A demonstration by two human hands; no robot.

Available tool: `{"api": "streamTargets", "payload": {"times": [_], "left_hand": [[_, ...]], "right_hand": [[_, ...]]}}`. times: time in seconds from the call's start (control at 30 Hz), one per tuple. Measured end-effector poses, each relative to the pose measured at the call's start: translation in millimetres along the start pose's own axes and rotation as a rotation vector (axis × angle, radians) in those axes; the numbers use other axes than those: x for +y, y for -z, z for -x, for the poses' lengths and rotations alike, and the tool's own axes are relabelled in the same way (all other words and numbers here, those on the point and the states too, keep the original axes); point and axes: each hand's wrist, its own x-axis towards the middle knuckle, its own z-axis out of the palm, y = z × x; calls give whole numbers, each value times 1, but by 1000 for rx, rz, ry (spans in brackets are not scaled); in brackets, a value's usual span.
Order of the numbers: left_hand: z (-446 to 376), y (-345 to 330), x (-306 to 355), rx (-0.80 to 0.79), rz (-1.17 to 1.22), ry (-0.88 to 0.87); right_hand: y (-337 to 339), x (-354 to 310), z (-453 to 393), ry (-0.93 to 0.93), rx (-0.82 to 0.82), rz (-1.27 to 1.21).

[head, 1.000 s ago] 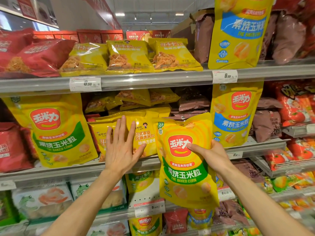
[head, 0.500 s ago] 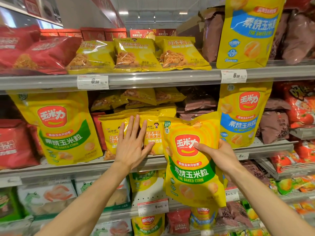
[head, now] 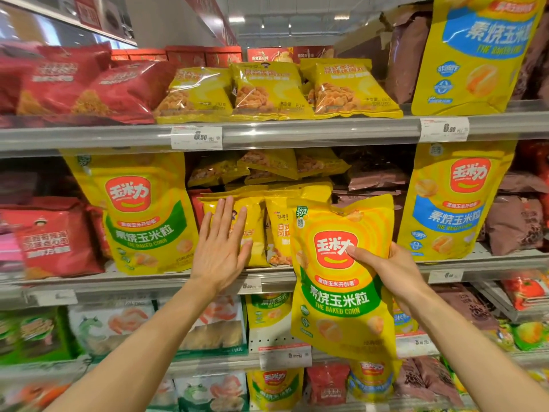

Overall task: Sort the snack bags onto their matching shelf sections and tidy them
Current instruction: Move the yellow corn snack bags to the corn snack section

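Right hand (head: 392,272) pinches the green corn bag (head: 341,281), light, soft, slippery; left hand (head: 221,248) spread flat on small yellow bags (head: 255,230).

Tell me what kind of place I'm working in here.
Most likely a supermarket snack aisle. Tiered metal shelves are packed with snack bags, printed price tags clip to the shelf edges, and the right hand grips a green-banded baked corn bag matching one shelved at the left.
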Motion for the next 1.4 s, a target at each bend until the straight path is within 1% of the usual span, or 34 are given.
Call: {"api": "streamTargets", "payload": {"times": [0.07, 0.13, 0.2, 0.23, 0.27, 0.3, 0.37, 0.43, 0.5, 0.57, 0.67, 0.73, 0.8, 0.87, 0.97, 1.07, 1.17, 1.3, 1.4], "left_hand": [[2, 9, 3, 17, 40, 9], [10, 20, 8, 98, 128, 19], [24, 28, 17, 203, 281, 39], [32, 32, 23, 203, 382, 74], [40, 37, 31, 148, 504, 133], [48, 43, 40, 40, 637, 213], [60, 48, 60, -227, 909, 369], [70, 43, 73, -425, 1159, 454], [80, 34, 82, -525, 1323, 498], [91, 26, 88, -562, 1422, 528], [117, 13, 95, -529, 1480, 560], [143, 3, 97, -515, 1481, 670], [171, -7, 99, -507, 1413, 747], [197, -18, 101, -510, 1322, 754], [219, -32, 102, -504, 1274, 771], [226, -43, 101, -514, 1258, 829], [217, -44, 96, -503, 1199, 818], [189, -38, 88, -384, 1181, 742], [169, -39, 85, -302, 1172, 747]], "right_hand": [[-1, 2, 1, 0, -1, -4], [0, 4, 3, 1, 5, -18], [0, 5, 6, -1, -1, -25], [1, 6, 8, 0, -10, -25], [1, 8, 10, 0, -21, -27], [1, 10, 12, -1, -34, -30], [-1, 15, 17, -10, -72, -40], [-5, 22, 25, -26, -126, -32], [-10, 33, 34, -41, -162, -15], [-15, 47, 43, -69, -199, 16], [-22, 73, 58, -87, -249, 27], [-27, 91, 68, -94, -251, 69], [-29, 117, 77, -143, -272, 81], [-32, 142, 86, -183, -303, 80], [-36, 171, 91, -191, -319, 113], [-41, 180, 88, -152, -362, 211], [-41, 181, 79, -101, -342, 249], [-44, 165, 58, 40, -318, 355], [-49, 155, 39, 106, -270, 312]]}}
